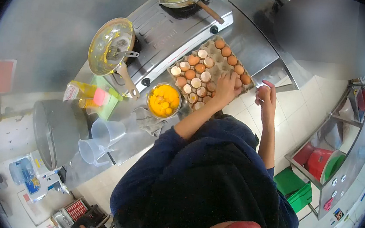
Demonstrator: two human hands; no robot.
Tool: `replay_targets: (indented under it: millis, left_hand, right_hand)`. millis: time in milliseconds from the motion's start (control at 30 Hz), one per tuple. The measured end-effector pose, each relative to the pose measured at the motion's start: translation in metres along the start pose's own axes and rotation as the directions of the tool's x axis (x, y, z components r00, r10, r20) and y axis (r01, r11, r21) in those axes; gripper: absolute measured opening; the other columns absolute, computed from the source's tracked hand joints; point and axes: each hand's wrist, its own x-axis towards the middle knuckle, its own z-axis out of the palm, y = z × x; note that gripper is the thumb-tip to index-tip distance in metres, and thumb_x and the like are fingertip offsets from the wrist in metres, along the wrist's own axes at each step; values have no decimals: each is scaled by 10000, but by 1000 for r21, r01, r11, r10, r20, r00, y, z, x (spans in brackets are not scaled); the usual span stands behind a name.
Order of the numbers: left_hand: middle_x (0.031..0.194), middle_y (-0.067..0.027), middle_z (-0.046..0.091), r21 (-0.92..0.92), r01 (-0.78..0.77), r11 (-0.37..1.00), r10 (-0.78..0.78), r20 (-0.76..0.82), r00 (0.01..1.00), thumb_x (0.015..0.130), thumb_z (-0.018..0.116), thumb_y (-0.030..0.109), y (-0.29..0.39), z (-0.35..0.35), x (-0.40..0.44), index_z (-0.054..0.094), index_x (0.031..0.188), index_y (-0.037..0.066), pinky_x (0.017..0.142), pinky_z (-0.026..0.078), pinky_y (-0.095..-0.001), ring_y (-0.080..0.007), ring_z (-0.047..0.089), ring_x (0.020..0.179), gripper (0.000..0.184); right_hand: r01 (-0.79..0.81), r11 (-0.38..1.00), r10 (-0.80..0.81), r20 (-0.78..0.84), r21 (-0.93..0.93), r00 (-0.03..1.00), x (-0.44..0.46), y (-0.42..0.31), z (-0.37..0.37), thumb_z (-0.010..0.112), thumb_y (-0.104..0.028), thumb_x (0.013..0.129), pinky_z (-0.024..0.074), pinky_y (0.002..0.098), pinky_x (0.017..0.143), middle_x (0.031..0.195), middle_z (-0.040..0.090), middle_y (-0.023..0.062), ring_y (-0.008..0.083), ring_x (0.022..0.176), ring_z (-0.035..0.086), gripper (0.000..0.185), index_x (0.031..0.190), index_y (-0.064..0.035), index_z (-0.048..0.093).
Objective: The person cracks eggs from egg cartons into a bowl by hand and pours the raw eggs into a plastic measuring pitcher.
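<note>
While the egg tray (218,59) beside the stove (166,35) is overlapped at its right side by the nearer, bent-fingered left hand (227,89), the right hand (266,98) is held curled beyond that edge, and whether either grips anything cannot be told.

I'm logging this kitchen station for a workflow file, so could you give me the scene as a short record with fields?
Left hand: down at the egg tray; its grip is unclear
Right hand: raised beside the tray, fingers curled; whether it holds anything is unclear
Tray contents: brown eggs and opened shells
Yolks: in a metal bowl
Beside the bowl: crumpled cloth
Stove: yellow-smeared pan at its left end, wooden-handled strainer at its right end
</note>
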Motion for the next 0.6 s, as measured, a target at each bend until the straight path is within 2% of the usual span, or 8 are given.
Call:
replay_targets:
  millis: [100,133,167,200,267,400,500,600]
  left_hand:
    - [1070,-167,650,-589,198,784,-179,90,980,786,762,229,-14,-45,-8,602,1126,23,845,485,-386,-291,617,1007,428]
    - [1097,-151,657,-829,314,463,-221,235,946,827,740,227,-19,-65,-12,587,1166,8,850,507,-364,-279,635,1001,431]
    - [1124,-135,663,-916,395,62,-203,376,904,868,719,224,-28,-81,-16,573,1205,-6,856,529,-343,-266,654,995,434]
    - [1124,-135,663,-919,390,62,-220,368,903,868,719,224,-45,-88,-24,573,1205,-6,856,529,-343,-266,654,995,434]
    - [1126,-125,661,-773,476,-419,-195,588,785,928,656,221,-81,-94,-44,563,1249,-25,879,539,-329,-234,654,1009,415]
    - [1108,-152,661,-830,361,-425,-370,524,767,930,656,264,-80,-132,-70,596,1171,-50,838,560,-313,-233,673,960,400]
    - [1094,-152,664,-868,316,-382,-454,475,754,925,664,277,-90,-140,-95,601,1149,-51,844,566,-322,-247,674,959,402]
    - [1079,-154,667,-830,265,-490,-467,507,724,929,657,296,-110,-146,-116,593,1146,-61,828,572,-326,-241,677,950,423]
  right_hand:
    - [139,967,-103,172,-212,980,4,6,26,574,-124,942,416,230,589,921,552,42,93,704,503,328,1245,-43,479]
    - [160,947,-83,271,-278,959,5,7,35,623,-95,910,483,255,668,1025,591,71,128,822,572,389,1273,-34,497]
    - [160,948,-80,283,-275,956,3,7,43,623,-95,910,483,255,668,1025,591,71,128,822,572,389,1273,-34,497]
    - [330,861,-186,365,-386,912,-10,-10,69,652,-81,889,502,271,709,1067,602,93,151,875,596,415,1278,-31,516]
    - [605,647,-342,532,-465,774,-22,-25,102,766,-90,798,532,322,818,1175,613,151,240,1020,634,522,1279,-36,571]
    - [915,223,-669,630,-336,394,-35,-3,142,832,-152,703,527,357,825,1174,623,108,266,1002,625,625,1275,-71,594]
    - [930,115,-555,754,-348,351,-28,22,168,840,-144,684,513,362,844,1177,625,98,262,1000,623,643,1274,-71,595]
    - [866,386,-537,686,-318,491,-38,22,190,811,-147,740,503,344,832,1156,637,107,260,970,618,584,1273,-62,585]
